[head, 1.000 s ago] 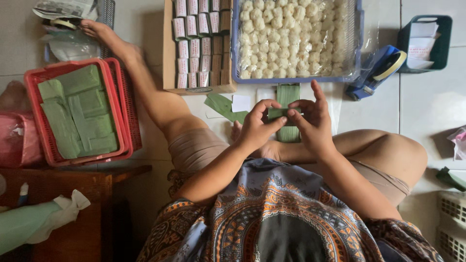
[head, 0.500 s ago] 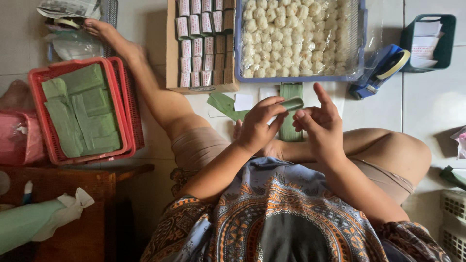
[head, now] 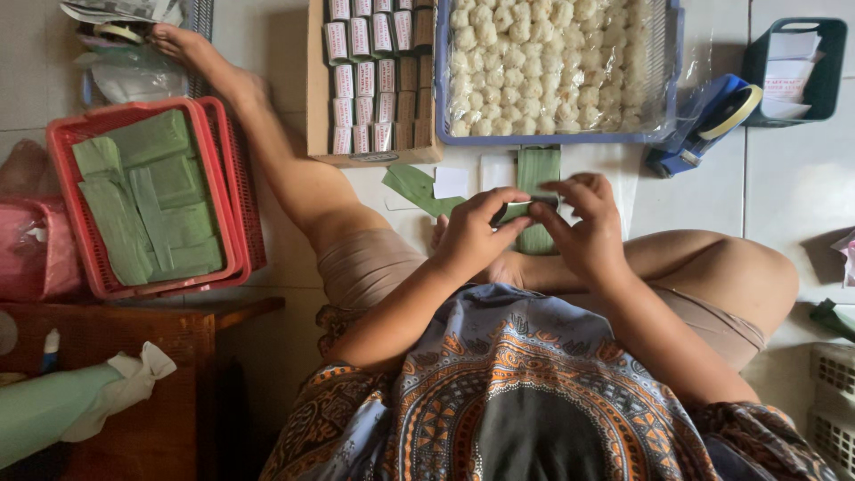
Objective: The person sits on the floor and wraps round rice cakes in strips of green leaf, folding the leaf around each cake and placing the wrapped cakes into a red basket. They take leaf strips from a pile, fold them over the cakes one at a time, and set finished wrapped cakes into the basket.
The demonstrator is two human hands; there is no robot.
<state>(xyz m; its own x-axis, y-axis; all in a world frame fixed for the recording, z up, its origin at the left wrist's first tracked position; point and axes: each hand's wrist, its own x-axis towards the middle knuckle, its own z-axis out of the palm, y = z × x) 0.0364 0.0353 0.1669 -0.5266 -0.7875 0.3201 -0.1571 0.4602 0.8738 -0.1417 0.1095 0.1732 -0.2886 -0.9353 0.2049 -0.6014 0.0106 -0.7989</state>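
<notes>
- The left hand (head: 472,239) and the right hand (head: 588,233) are meeting over the person's lap, just in front of the crossed legs.
- Both are pinching one small green leaf-wrapped parcel (head: 521,211) between them; the left grip is closing narrowly on its left end with thumb and forefinger, and the right grip is closing on its right end with the fingers curled over the top.
- The parcel is sitting level between the fingertips, above a folded green leaf strip (head: 538,169) that is lying on the tiled floor (head: 802,178).
- Another loose leaf piece (head: 411,187) and small white paper slips (head: 451,182) are lying on the floor just left of the strip.
- A blue tray (head: 443,98) filled with pale round pieces is standing just beyond the hands, with a cardboard box (head: 317,89) of small wrapped packets touching its left side.
- A red basket (head: 62,178) holding cut green leaves is standing well to the left, beside the person's outstretched leg.
- A blue tape dispenser (head: 704,125) is lying to the right of the tray, near a dark green bin (head: 837,71) with papers in it.
- A wooden stool (head: 142,356) is standing at the lower left.
</notes>
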